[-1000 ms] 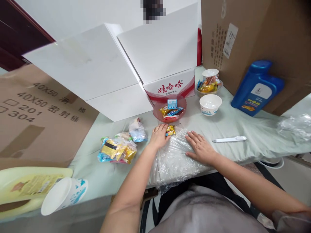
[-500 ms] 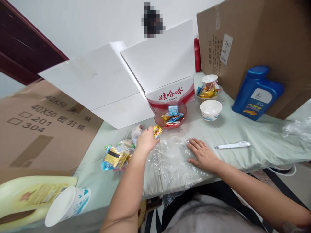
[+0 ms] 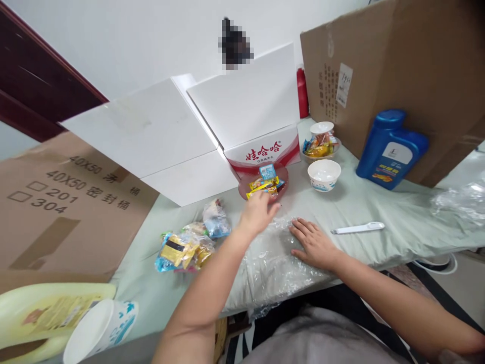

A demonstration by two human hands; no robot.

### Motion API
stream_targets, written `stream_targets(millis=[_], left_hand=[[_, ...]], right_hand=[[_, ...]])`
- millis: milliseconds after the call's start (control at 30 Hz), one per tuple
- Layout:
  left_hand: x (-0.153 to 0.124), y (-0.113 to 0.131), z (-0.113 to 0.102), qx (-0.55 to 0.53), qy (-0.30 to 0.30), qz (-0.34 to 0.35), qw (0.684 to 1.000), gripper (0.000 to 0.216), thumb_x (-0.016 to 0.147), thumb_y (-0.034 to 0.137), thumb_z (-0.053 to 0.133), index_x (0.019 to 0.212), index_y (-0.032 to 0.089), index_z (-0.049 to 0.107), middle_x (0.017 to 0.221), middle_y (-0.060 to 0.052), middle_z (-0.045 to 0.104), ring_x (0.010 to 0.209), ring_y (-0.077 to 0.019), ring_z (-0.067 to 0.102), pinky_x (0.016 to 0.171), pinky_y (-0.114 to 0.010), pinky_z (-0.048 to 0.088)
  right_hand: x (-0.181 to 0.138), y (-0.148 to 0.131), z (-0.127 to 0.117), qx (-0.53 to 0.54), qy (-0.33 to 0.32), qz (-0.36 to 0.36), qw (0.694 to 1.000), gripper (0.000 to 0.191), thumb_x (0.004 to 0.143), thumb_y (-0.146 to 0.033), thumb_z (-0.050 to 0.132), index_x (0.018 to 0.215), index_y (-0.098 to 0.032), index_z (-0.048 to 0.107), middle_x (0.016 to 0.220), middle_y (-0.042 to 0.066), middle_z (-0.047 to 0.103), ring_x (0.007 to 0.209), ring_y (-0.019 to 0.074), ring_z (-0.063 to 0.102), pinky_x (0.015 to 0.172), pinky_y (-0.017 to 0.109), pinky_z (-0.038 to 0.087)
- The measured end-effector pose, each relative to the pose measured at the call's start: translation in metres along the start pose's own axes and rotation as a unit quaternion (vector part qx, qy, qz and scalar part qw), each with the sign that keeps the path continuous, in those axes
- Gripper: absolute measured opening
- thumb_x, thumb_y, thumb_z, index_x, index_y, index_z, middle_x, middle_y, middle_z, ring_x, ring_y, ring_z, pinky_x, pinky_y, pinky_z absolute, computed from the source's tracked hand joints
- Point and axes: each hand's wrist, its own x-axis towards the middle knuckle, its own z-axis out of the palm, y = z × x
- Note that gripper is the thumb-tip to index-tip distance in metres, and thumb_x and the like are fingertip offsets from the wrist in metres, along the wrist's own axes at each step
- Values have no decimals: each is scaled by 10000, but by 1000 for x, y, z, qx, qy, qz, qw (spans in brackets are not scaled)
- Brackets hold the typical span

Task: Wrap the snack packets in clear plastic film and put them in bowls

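My left hand [image 3: 258, 213] reaches to the near rim of a pink translucent bowl [image 3: 281, 177], fingers loosely apart and holding nothing. A yellow snack packet [image 3: 261, 185] lies in the bowl just beyond my fingertips, beside a small blue packet [image 3: 267, 170]. My right hand [image 3: 315, 243] rests flat, palm down, on a crumpled sheet of clear plastic film [image 3: 267, 258] spread at the table's front edge. A pile of wrapped snacks [image 3: 185, 246] sits to the left of my left arm.
A white carton with red print [image 3: 261, 146] stands open behind the bowl, between brown cardboard boxes [image 3: 394, 60]. Also on the table: a white bowl [image 3: 324, 174], a glass bowl of snacks [image 3: 320, 146], a blue bottle [image 3: 390, 149], a white utensil [image 3: 358, 228]. A yellow jug [image 3: 45, 313] and paper cup [image 3: 100, 328] lie at lower left.
My left hand picked the yellow packet up off the plastic film, carried it toward the pink bowl and let it go there. My right hand stayed flat on the film.
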Motion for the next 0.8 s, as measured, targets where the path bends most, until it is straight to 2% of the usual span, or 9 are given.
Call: stream_targets(millis=[67, 133, 267, 400, 467, 567, 667, 733, 800], left_hand=[[-31, 17, 14, -40, -81, 62, 994, 213, 944, 334, 490, 996, 204, 651, 983, -57, 664, 939, -201, 623, 865, -319, 500], [-57, 23, 30, -10, -116, 70, 991, 205, 926, 344, 522, 1005, 207, 654, 994, -62, 664, 953, -223, 614, 850, -344, 507], [-85, -2, 60, 81, -83, -35, 993, 355, 915, 360, 535, 1204, 163, 596, 1220, -149, 603, 1123, -319, 543, 917, -473, 480], [-101, -40, 73, 79, -35, -101, 991, 416, 926, 349, 506, 1298, 167, 547, 1343, -173, 542, 1227, -331, 490, 986, -510, 440], [-107, -46, 76, 60, -19, -94, 994, 427, 933, 340, 489, 1319, 164, 538, 1373, -170, 529, 1277, -328, 464, 1032, -509, 410], [-108, -38, 82, 27, -36, -40, 998, 501, 940, 389, 476, 1397, 184, 475, 1478, -154, 443, 1392, -335, 353, 1102, -546, 330], [-102, -23, 89, 5, -83, 39, 996, 569, 937, 442, 474, 1464, 247, 388, 1555, -113, 346, 1468, -340, 206, 1143, -615, 207], [-97, -19, 91, -1, -103, 57, 993, 597, 927, 454, 489, 1482, 278, 357, 1579, -94, 304, 1484, -354, 137, 1143, -644, 162], [-96, -23, 91, -4, -112, 53, 992, 633, 907, 479, 521, 1488, 298, 345, 1596, -82, 264, 1487, -378, 79, 1138, -663, 135]], right_hand=[[1, -1, 3, -9, -2, 17, 1000, 739, 878, -566, 529, 1448, -104, 438, 1534, 180, 360, 1432, 356, 278, 1130, 506, 284], [2, -3, 7, -23, 7, 51, 998, 855, 834, -661, 524, 1468, -100, 407, 1552, 199, 312, 1448, 394, 210, 1137, 543, 239], [2, 0, 11, -53, 21, 131, 990, 1038, 732, -797, 522, 1479, -91, 383, 1562, 236, 263, 1451, 449, 135, 1135, 613, 142], [-2, 12, -11, -79, 41, 209, 974, 881, 809, -710, 511, 1409, -65, 473, 1509, 264, 352, 1415, 495, 196, 1089, 685, 142], [-2, 12, -28, -63, 71, 190, 977, 665, 893, -586, 484, 1311, -75, 565, 1412, 257, 480, 1354, 459, 341, 1076, 648, 233], [9, -4, -42, 26, 82, 47, 995, 402, 965, -377, 440, 1233, -134, 616, 1206, 176, 645, 1170, 299, 553, 1033, 479, 404], [30, -18, -30, 65, 26, -85, 994, 430, 937, -331, 501, 1326, -158, 560, 1315, 149, 599, 1245, 264, 514, 1060, 442, 405], [44, -13, -18, 37, -38, -68, 996, 607, 886, -428, 576, 1410, -135, 484, 1456, 175, 475, 1367, 313, 396, 1112, 493, 333], [55, 4, -12, -11, -73, 38, 997, 814, 826, -575, 605, 1462, -105, 414, 1529, 208, 355, 1432, 390, 261, 1133, 585, 238]])
